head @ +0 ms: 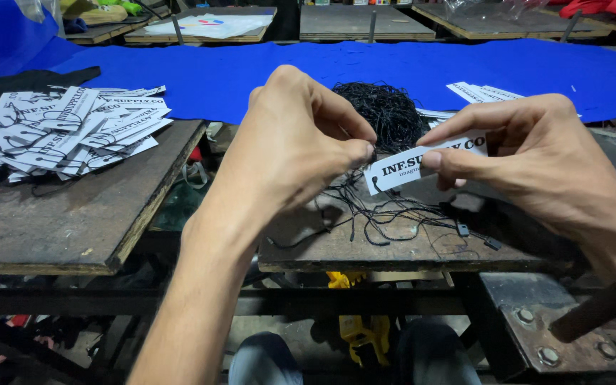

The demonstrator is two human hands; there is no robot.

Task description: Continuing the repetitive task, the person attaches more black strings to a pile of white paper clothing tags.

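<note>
One white rectangular tag with black print is held between both hands above the middle board. Right hand pinches its right end; left hand pinches a black string at its left end. Long axis runs left-right, right end tilted up. One tag pile lies left, one string heap behind, a few tags on blue cloth

Person, head-camera view: two bare hands, left and right, with no gloves, rings or watch showing. Forearms bare to the frame edge, no sleeves in view. Knees at bottom of frame clad in faded blue-grey denim trousers; footwear not in view.
</note>
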